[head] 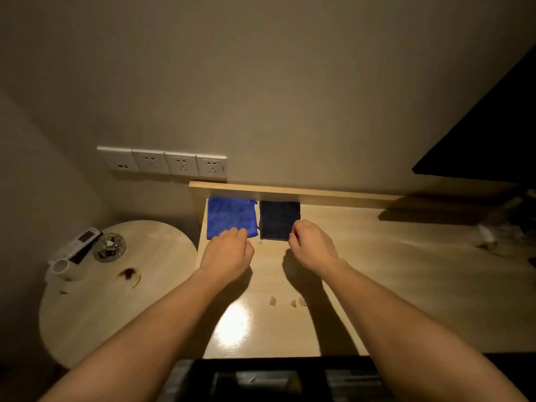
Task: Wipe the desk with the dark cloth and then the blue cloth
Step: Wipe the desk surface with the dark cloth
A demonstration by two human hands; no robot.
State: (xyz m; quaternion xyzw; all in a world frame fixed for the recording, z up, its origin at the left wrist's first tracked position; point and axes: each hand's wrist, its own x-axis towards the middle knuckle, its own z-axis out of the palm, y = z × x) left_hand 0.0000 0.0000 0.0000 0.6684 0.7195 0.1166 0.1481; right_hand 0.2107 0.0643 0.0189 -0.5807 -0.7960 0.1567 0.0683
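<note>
desk [362, 256]: light wood top, raised back ledge against the wall, glare patch near the front edge
blue cloth [230, 216]: folded square, flat on the desk at the back left corner, just below the ledge
dark cloth [279, 219]: folded square, flat on the desk, just right of the blue cloth, the two nearly touching
left hand [227, 252]: palm down, fingers curled, fingertips on the near edge of the blue cloth; can't tell if it pinches the cloth or only rests on it
right hand [311, 246]: knuckles up, fingers bent under at the near right corner of the dark cloth; grip hidden by the hand, can't tell if the cloth is caught
forearms: both bare, reaching in from the bottom of the view, casting shadows on the desk
crumbs [287, 301]: a few small pale bits on the desk, between the arms, nearer than the cloths
sockets [162, 163]: row of four white wall plates above and left of the desk
round table [116, 300]: lower, left of the desk, dark stain on top
remote [78, 245]: on the round table's far left
glass ashtray [110, 246]: just right of the remote
white cup [62, 268]: near the remote's near end
right end of desk: dim clutter, too dark to name
</note>
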